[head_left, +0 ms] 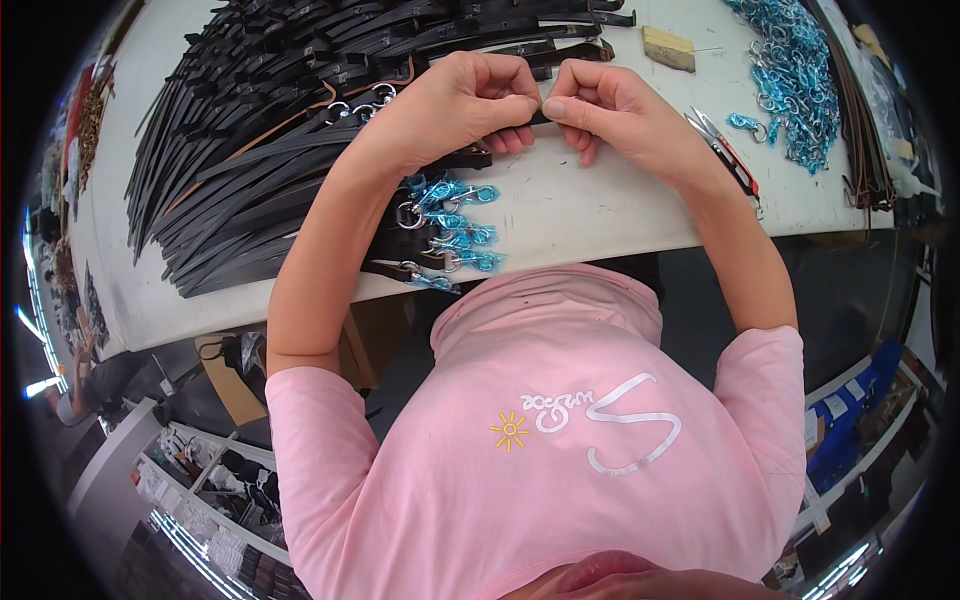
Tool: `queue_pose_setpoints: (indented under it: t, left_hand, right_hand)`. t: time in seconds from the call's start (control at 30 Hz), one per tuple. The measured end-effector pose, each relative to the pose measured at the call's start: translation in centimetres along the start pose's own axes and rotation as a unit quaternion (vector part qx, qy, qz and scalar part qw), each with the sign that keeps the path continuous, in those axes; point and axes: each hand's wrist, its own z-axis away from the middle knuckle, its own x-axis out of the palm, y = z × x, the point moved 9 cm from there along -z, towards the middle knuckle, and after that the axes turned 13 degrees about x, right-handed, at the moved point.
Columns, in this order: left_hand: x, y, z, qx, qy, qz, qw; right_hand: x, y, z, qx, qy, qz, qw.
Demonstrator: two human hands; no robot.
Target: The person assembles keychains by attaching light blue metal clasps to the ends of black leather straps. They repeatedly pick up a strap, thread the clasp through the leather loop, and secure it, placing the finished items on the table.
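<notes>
Item, strap (541,117): black, narrow, a short length showing in the gap between your two hands. Long axis runs roughly left to right, across your body; both ends are hidden by your fingers, so which end points where cannot be told.

Item, left hand (492,105): thumb and forefinger pinching the strap from its left, other fingers curled beneath.

Item, right hand (603,108): thumb and forefinger pinching from its right, lower fingers hanging looser. The two grips sit close together, probably to keep that short length steady and in your sight (a fingertip hold suits so slim a piece).

Item, black straps (240,200): a broad heap left of your left hand and beyond it, tails fanning leftward, likely laid side by side so that single ones lift out easily.

Item, clips (455,235): metal, in blue wrap, in a column nearer your body than your left hand, at the straps' right-hand ends.

Item, block (668,48): tan, beyond your right hand, a thin needle jutting rightward; perhaps its parking place.

Item, snips (725,150): on the counter (590,205) just right of your right wrist, tips pointing away from you, seemingly kept within reach.

Item, clip pile (795,80): blue-wrapped, farther right of your right hand.
</notes>
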Motion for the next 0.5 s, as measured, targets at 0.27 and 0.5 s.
queue_pose_setpoints:
  t: [0.27, 0.5]
  left_hand:
    - [-0.16, 0.24, 0.07, -0.018, -0.008, 0.024, 1.000]
    - [-0.25, -0.16, -0.08, -0.004, -0.021, 0.026, 0.999]
  right_hand:
    - [-0.24, -0.08, 0.06, -0.002, 0.004, -0.014, 1.000]
    - [-0.30, 0.19, -0.21, 0.004, 0.003, -0.016, 1.000]
